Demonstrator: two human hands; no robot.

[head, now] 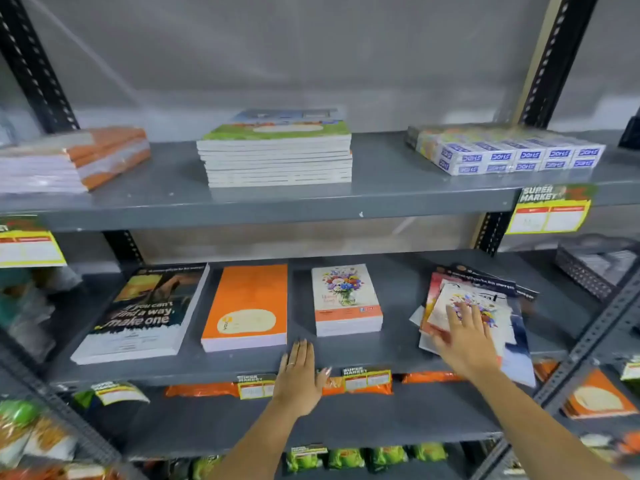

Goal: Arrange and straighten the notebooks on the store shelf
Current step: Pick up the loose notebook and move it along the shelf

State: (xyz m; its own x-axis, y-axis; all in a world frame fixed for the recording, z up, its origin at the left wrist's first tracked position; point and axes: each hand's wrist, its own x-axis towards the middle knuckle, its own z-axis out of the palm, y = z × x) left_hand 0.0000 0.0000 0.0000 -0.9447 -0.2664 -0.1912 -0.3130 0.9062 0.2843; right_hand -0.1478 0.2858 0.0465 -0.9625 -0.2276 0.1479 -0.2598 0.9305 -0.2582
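On the middle grey shelf (398,292) lie three neat notebook stacks: a dark "make one" stack (138,313), an orange stack (247,306) and a flower-cover stack (346,299). At the right sits a messy pile of notebooks (485,292), fanned and skewed. My right hand (464,337) lies flat on top of that pile, fingers spread on a flower cover. My left hand (299,372) rests palm down on the shelf's front edge, between the orange and flower stacks, holding nothing.
The upper shelf carries an orange-spined wrapped stack (76,157), a green-cover notebook stack (277,150) and a pack of small blue-and-white boxes (509,150). Yellow price tags (549,213) hang on shelf edges. A dark mesh basket (595,268) stands at the right. Snack packets fill the lower shelves.
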